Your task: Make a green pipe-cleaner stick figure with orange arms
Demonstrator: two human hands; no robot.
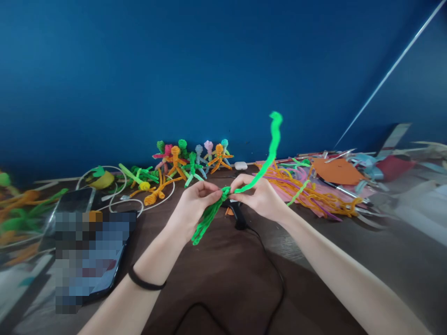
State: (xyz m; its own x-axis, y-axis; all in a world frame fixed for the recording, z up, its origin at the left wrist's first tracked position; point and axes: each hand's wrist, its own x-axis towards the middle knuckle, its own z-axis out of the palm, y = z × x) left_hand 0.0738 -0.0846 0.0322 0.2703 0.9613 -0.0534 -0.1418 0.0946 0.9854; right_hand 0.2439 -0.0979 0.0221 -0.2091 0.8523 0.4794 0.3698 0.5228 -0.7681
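Between the fingertips of my left hand (197, 204) is a bundle of green pipe cleaners (206, 222), its twisted top poking out and several strands hanging below the palm. My right hand (256, 195) pinches a bright green pipe cleaner (273, 146) close to that twisted top. The free length of this strand rises past my right thumb and bends upward to a hooked tip. The two hands are close together over the table, both closed. Whether the strand is wound round the bundle I cannot make out.
Several pipe-cleaner figures (175, 158) stand along the blue wall. Right lies a heap of orange pipe cleaners (314, 197) with orange paper (338, 171). A glue gun (238, 216) with a black cord lies below the hands. Left are a tablet (104, 260) and a white cable (111, 204).
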